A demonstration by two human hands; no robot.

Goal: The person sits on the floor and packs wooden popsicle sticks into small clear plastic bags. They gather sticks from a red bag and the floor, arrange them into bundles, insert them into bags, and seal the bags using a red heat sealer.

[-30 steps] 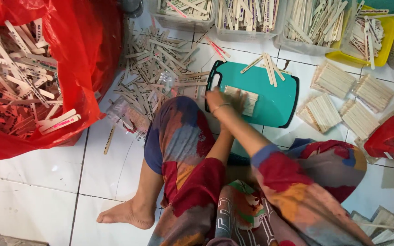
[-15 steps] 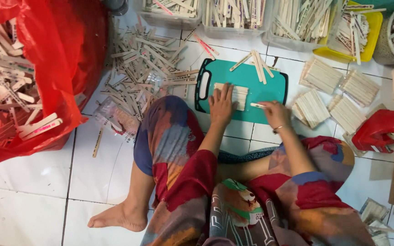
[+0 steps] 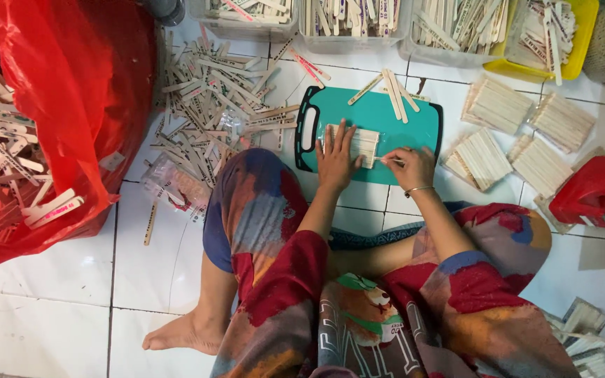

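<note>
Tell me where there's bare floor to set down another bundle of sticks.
Bare tiles lie left of the bent knee, below the red bag. Crowded: the loose stick pile and the stacked bundles beside the teal board.

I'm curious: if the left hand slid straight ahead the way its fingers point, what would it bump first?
The left hand already lies on the stick row; beyond that, probably the loose sticks at the teal board's far edge.

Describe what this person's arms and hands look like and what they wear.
Both hands, left hand and right hand, are bare and ungloved. A thin metal bangle circles the right wrist. Forearms are uncovered; loose multicoloured sleeves, red, blue and orange, end near the elbows.
</note>
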